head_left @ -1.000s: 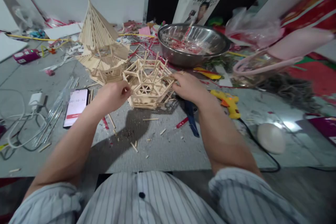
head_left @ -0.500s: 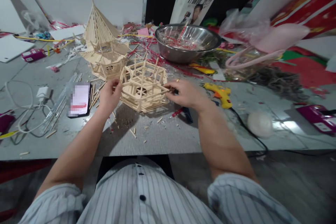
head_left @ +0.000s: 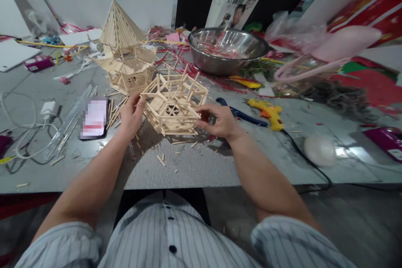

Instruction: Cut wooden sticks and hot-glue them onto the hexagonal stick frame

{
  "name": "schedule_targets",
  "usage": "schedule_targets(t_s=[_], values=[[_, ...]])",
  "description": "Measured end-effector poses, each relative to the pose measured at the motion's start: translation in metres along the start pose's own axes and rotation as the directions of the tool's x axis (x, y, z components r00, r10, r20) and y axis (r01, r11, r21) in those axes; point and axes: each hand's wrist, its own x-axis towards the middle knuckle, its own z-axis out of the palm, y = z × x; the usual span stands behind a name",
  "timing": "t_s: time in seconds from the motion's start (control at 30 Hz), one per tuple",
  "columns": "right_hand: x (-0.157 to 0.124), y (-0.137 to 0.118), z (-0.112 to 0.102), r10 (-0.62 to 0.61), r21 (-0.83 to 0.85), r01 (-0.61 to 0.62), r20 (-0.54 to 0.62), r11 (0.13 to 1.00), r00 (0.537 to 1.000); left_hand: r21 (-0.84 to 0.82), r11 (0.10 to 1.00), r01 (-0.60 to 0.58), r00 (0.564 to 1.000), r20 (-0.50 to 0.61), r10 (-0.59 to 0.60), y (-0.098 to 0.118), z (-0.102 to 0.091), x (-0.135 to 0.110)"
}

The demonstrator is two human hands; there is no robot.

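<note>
Holding the frame (head_left: 172, 110) between them, the left hand (head_left: 132, 113) pinches its left edge, the right hand (head_left: 216, 120) its right. Beyond the left hand stands a tower (head_left: 133, 68); right of the right hand lies a glue gun (head_left: 267, 112).

- From my remote seat, I see a craft workshop.
- Dial centre: an open stick frame (head_left: 179, 122) on a littered table (head_left: 194, 176).
- Three o'clock: glue gun (head_left: 274, 114).
- Nine o'clock: loose sticks (head_left: 113, 116).
- One o'clock: steel bowl (head_left: 216, 65) of scraps (head_left: 224, 52).

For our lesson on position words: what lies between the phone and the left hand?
Loose sticks lie between the phone and the left hand, as the head view shows.
</note>
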Motion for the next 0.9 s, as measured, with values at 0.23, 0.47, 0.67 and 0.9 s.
schedule_targets(t_s=[0.23,0.47,0.67,0.9], values=[[-0.004,0.006,0.011,-0.073,-0.095,0.065,-0.082,0.993,0.994,0.038,0.998,-0.05,0.996,0.081,0.047,-0.008,0.001,0.0],[-0.007,0.008,0.021,-0.083,-0.154,0.057,-0.166,0.986,0.983,0.095,0.981,-0.167,0.977,0.152,0.152,-0.021,0.001,0.005],[-0.006,0.013,0.024,0.014,-0.162,-0.045,-0.188,0.986,0.982,0.254,0.921,-0.296,0.955,0.054,0.292,-0.016,0.0,0.003],[-0.006,0.014,0.023,-0.02,-0.231,-0.026,-0.191,0.973,0.981,0.332,0.79,-0.515,0.857,0.215,0.468,0.022,0.0,-0.013]])
